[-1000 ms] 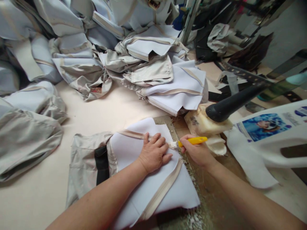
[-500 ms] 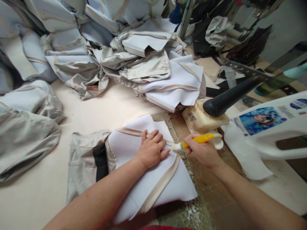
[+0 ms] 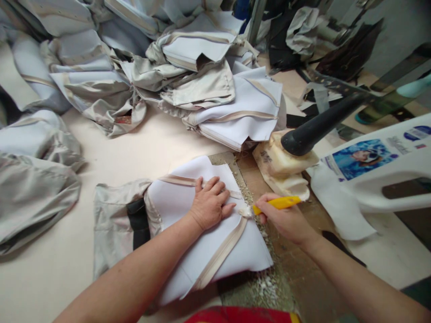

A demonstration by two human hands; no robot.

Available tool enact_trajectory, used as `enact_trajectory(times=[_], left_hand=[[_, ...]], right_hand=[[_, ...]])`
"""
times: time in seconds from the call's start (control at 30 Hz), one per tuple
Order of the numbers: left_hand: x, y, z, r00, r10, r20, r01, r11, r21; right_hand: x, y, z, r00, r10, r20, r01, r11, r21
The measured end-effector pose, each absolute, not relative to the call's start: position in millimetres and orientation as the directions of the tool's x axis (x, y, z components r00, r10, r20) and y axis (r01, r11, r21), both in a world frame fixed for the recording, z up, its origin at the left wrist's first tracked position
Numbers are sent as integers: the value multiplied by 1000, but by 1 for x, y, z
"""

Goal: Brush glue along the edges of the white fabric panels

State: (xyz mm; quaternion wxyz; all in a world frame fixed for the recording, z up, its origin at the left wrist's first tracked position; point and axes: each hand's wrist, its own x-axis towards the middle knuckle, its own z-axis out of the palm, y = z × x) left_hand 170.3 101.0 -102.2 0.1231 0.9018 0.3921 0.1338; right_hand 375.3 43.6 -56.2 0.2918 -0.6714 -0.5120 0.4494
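My left hand [image 3: 209,204] lies flat, fingers together, pressing a white fabric piece [image 3: 208,237] with a beige zipper strip [image 3: 222,251] onto the table. My right hand [image 3: 286,220] is closed round a yellow-handled brush [image 3: 276,203]; its pale bristle tip [image 3: 247,211] touches the zipper strip at the fabric's right edge, just beyond my left fingertips. The piece joins a grey fabric part with a black patch [image 3: 138,222] to its left.
Heaps of white and grey fabric pieces [image 3: 202,76] crowd the back and left of the table [image 3: 134,152]. A glue-crusted pot [image 3: 283,166] with a black handle [image 3: 319,125] stands at right beside a white plastic chair [image 3: 380,170]. Dried glue crumbs [image 3: 266,287] litter the brown board.
The brush tip has moved down along the fabric's right edge onto the zipper strip. My left hand stays pressed on the fabric; the view has tilted slightly downward.
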Motion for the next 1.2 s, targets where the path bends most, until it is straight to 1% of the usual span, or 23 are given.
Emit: enact_trajectory(times=[0.07, 0.13, 0.2, 0.27, 0.37, 0.43, 0.6, 0.67, 0.73, 0.8, 0.87, 0.97, 1.1, 1.2], left_hand=[[170, 101, -102, 656, 740, 145, 677, -663, 320], [170, 101, -103, 653, 742, 150, 679, -662, 317], [171, 101, -103, 650, 744, 154, 679, -660, 321], [171, 100, -103, 650, 745, 153, 679, -659, 324], [171, 101, -104, 653, 744, 144, 680, -659, 322], [172, 102, -103, 654, 745, 131, 683, -656, 322], [177, 95, -78, 651, 758, 46, 716, -632, 295], [180, 83, -62, 714, 700, 12, 663, -681, 310], [182, 69, -51, 819, 570, -64, 551, -750, 366], [182, 55, -49, 871, 469, -148, 486, -773, 409], [182, 46, -55, 865, 465, -186, 499, -765, 407], [182, 41, -67, 852, 496, -167, 518, -757, 397], [182, 40, -73, 851, 504, -147, 518, -760, 393], [182, 39, -72, 852, 502, -146, 516, -760, 396]], right_hand=[[372, 44, -62, 76, 952, -295, 437, -298, -848], [370, 45, -67, 129, 961, -247, 440, -278, -854], [369, 44, -68, 127, 970, -207, 440, -243, -864], [369, 38, -67, 87, 968, -236, 440, -250, -862], [370, 20, -65, 65, 939, -338, 448, -330, -831], [372, 4, -63, 58, 925, -375, 459, -358, -813], [376, -16, -50, 34, 932, -361, 503, -328, -799], [377, -11, -44, 91, 944, -318, 493, -320, -809], [376, -2, -42, 171, 954, -245, 476, -298, -827], [375, 4, -45, 186, 963, -193, 468, -259, -845], [374, 3, -53, 133, 971, -198, 481, -238, -844], [373, -19, -63, 63, 968, -244, 542, -238, -806], [379, -61, -64, 60, 965, -254, 596, -238, -767], [384, -82, -60, 76, 954, -290, 608, -275, -745]])
